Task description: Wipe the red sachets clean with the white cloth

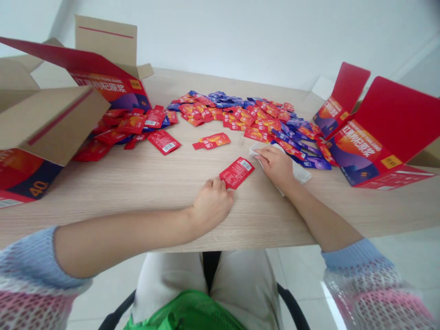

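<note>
My left hand is closed on the lower left corner of a red sachet, whose printed back with a barcode faces up on the table. To its right my right hand has its fingers closed on a white cloth or tissue, part of which lies under the hand. Just beyond my hands a single red-orange sachet lies front side up. Another red sachet, barcode showing, rests at the edge of the left pile.
A wide heap of red and purple sachets covers the back middle of the table. A smaller sachet pile lies beside open cartons at left. More open red cartons stand at right.
</note>
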{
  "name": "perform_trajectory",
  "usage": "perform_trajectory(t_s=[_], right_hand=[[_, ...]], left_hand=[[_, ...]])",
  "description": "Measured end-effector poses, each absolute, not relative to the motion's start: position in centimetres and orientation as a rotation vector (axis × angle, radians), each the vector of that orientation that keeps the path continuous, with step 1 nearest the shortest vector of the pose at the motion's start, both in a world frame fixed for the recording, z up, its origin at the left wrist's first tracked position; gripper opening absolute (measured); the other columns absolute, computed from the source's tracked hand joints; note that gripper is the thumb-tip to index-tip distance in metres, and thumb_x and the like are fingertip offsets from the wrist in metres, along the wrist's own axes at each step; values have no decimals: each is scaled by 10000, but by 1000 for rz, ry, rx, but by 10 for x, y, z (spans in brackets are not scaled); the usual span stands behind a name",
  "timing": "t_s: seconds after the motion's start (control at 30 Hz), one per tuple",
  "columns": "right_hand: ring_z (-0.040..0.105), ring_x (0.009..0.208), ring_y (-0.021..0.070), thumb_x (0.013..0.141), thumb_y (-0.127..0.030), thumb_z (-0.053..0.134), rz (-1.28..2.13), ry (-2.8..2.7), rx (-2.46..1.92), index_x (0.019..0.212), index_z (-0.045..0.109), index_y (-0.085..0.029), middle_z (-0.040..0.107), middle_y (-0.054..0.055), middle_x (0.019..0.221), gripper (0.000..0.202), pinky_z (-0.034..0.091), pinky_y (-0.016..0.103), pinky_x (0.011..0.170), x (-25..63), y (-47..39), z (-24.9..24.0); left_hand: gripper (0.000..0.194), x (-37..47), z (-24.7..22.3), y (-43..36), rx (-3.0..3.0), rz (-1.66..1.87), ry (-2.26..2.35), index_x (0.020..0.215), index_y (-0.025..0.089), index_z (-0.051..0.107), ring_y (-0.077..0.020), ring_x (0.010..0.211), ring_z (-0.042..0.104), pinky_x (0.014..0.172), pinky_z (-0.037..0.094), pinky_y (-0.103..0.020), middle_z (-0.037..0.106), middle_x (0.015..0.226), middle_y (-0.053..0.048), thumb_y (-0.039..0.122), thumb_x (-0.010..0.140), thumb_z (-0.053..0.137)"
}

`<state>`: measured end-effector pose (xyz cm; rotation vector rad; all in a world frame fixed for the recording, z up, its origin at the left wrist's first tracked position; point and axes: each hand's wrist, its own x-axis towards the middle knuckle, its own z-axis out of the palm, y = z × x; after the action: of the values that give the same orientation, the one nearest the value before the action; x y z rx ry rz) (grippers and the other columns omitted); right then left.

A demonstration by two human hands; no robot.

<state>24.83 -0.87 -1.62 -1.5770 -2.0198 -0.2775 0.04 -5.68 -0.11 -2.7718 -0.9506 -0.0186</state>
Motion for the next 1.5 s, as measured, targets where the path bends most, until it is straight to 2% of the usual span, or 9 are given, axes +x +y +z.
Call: perform_trajectory(t_s=[0.2,0.43,0.63,0.8,1.0,1.13,1.23,1.33,1.5], right_hand=[[634,1015,225,955,-315,524,-291,-1855,-1337,1167,696,-250,697,75,1100,281,495,382,905,229,-33,8],[630,926,188,960,-252,517,12,-2374,-867,1155,694,-253,714,51,1029,264,527,344,823,190,-38,-16],[544,1020,243,947,-239,506,73,-2497,-995,1258,645,-273,665,65,1120,343,487,429,889,196,-23,-14],[511,1061,256,947,-231,497,-7,-2550,-1161,1198,684,-290,659,47,1149,318,482,405,852,206,-18,-6],[544,1039,257,969,-203,413,-306,-2400,-1469,1112,687,-184,672,87,1158,310,472,369,824,221,-2,-16],[602,1020,239,970,-170,379,-375,-2289,-1642,1146,643,-172,681,100,1130,318,476,324,762,232,1,-22],[603,1057,245,961,-149,376,-458,-2236,-1521,1198,630,-163,672,111,1157,348,476,336,820,236,-4,-23],[616,1021,248,957,-183,419,-474,-2154,-1430,1196,653,-210,684,91,1129,335,480,353,828,233,-11,-23],[613,998,254,930,-176,478,-259,-2290,-1358,1106,707,-236,679,86,1091,295,505,377,815,208,-25,-23]], left_hand=[[227,-1,-1,-56,-2772,-48,-942,867,108,683,-320,885,628,656,457,-384,691,873,-166,78,906,461],[206,-4,-7,-53,-2720,-94,-862,943,96,687,-298,826,625,638,437,-371,698,855,-162,95,903,485],[190,-4,-6,-54,-2706,-48,-861,956,80,683,-296,829,626,637,450,-374,698,880,-180,103,891,506],[196,0,-3,-55,-2748,35,-906,877,80,695,-321,877,625,636,459,-383,696,900,-187,57,866,501],[262,0,-8,-55,-2728,-100,-914,847,96,693,-330,867,624,625,458,-393,692,868,-176,80,913,440],[235,-2,-8,-57,-2731,-149,-918,847,105,683,-324,883,622,654,466,-399,692,899,-170,83,906,458],[208,-2,-8,-58,-2778,-103,-898,858,110,683,-326,891,620,656,463,-398,693,904,-172,92,899,479],[219,-1,-10,-58,-2787,-96,-881,876,104,683,-337,902,619,644,455,-401,691,905,-185,97,906,466],[233,0,-10,-57,-2771,-116,-886,874,93,689,-332,855,624,615,446,-390,689,887,-188,105,905,459]])
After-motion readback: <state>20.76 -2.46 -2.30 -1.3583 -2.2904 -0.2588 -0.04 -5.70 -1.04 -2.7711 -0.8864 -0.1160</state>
